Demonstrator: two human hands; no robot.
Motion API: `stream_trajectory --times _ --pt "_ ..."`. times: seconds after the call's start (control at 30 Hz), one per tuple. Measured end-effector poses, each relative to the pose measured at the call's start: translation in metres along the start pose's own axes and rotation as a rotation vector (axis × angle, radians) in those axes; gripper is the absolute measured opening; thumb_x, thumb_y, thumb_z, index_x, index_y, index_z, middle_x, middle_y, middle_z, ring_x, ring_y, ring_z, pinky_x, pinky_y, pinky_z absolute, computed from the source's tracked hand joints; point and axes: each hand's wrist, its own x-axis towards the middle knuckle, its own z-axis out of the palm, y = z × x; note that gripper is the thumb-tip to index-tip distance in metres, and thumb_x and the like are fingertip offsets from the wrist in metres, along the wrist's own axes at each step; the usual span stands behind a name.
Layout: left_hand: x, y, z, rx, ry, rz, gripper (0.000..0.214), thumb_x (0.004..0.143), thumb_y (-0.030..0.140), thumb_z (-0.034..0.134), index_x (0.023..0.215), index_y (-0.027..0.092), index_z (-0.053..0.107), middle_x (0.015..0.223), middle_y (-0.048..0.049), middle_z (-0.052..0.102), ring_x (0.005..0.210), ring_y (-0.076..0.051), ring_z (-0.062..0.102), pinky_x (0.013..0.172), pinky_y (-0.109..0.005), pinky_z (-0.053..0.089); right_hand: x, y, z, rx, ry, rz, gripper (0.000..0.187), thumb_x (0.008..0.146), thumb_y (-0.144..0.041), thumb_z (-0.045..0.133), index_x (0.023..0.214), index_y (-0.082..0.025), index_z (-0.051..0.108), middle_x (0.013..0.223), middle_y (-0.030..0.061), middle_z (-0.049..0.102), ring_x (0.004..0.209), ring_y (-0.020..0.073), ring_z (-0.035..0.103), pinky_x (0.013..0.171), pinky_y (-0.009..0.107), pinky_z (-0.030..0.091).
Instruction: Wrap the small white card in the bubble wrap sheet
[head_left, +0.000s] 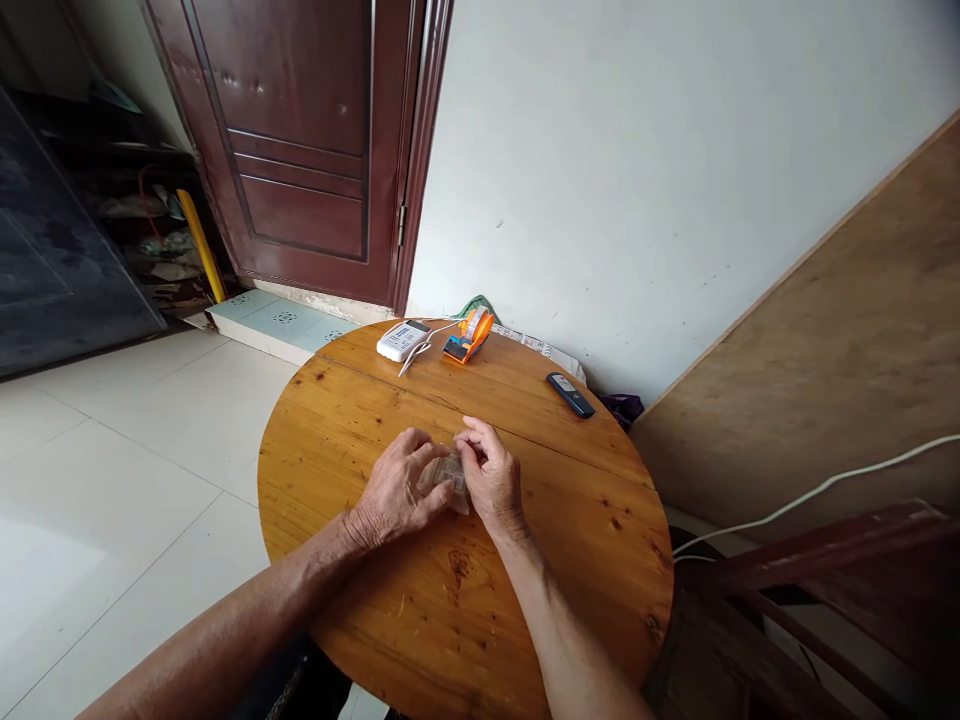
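A small clear plastic packet (452,478) lies on the round wooden table (457,620) between my two hands. My left hand (409,480) rests over its left side, with thumb and fingers closed around that edge. At the packet's upper right edge, the thumb and index finger of my right hand (491,478) are pinched together. Part of the packet is covered by my fingers, and its contents are too small to make out.
Toward the table's far edge are a white device with a cord (401,342) and an orange tape dispenser (470,336). A dark remote control (570,395) lies at the far right. Behind stand a white wall (637,180) and a dark red door (300,130).
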Motion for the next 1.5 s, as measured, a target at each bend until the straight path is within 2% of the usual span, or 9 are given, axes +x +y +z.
stream_trajectory --times 0.2,0.5,0.8,1.1,1.33,1.5 --pt "-0.001 -0.003 0.004 0.019 -0.017 0.07 0.034 0.085 0.037 0.062 0.113 0.019 0.065 0.106 -0.0094 0.059 0.096 -0.022 0.058 0.083 -0.035 0.051 0.002 -0.004 -0.002 0.055 0.014 0.01 0.028 0.083 -0.017 0.054 0.111 -0.021 0.061 0.082 0.0008 0.073 0.071 0.0146 0.069 0.073 0.026 0.056" --pt "-0.001 -0.006 0.01 0.039 -0.01 0.029 0.032 0.084 0.034 0.065 0.112 0.02 0.066 0.106 -0.0087 0.061 0.095 -0.021 0.061 0.083 -0.034 0.052 0.002 -0.011 -0.008 0.127 0.037 0.061 0.018 0.081 -0.019 0.057 0.096 -0.022 0.067 0.079 0.0002 0.073 0.069 0.0139 0.068 0.07 0.025 0.057" --pt "0.001 -0.006 0.01 0.02 -0.01 0.01 0.03 0.084 0.034 0.066 0.11 0.019 0.068 0.105 -0.0093 0.063 0.094 -0.021 0.062 0.082 -0.034 0.053 0.001 -0.012 -0.015 0.106 0.002 0.078 0.017 0.081 -0.022 0.057 0.093 -0.021 0.069 0.081 0.0019 0.075 0.075 0.016 0.071 0.074 0.027 0.058" --pt "0.002 -0.005 0.007 0.021 -0.064 -0.026 0.028 0.084 0.037 0.067 0.107 0.021 0.064 0.101 -0.0065 0.062 0.093 -0.02 0.061 0.08 -0.032 0.052 -0.003 -0.02 -0.022 -0.004 -0.054 -0.118 0.018 0.083 -0.017 0.054 0.093 -0.023 0.067 0.08 0.0015 0.072 0.075 0.0157 0.068 0.075 0.027 0.056" --pt "0.004 -0.007 0.007 0.018 -0.041 -0.037 0.025 0.083 0.038 0.069 0.099 0.021 0.063 0.098 -0.0056 0.063 0.093 -0.021 0.06 0.079 -0.032 0.051 -0.002 -0.021 -0.032 -0.087 -0.202 -0.174 0.022 0.084 -0.015 0.055 0.101 -0.023 0.067 0.086 0.0027 0.074 0.08 0.0176 0.07 0.078 0.029 0.055" --pt "0.005 -0.007 0.006 0.023 -0.052 -0.055 0.027 0.082 0.038 0.07 0.103 0.022 0.063 0.101 -0.0052 0.063 0.095 -0.021 0.061 0.082 -0.033 0.051 -0.001 -0.021 -0.038 -0.201 -0.185 -0.309 0.019 0.087 -0.015 0.057 0.101 -0.023 0.067 0.083 0.003 0.076 0.081 0.0203 0.069 0.087 0.038 0.051"
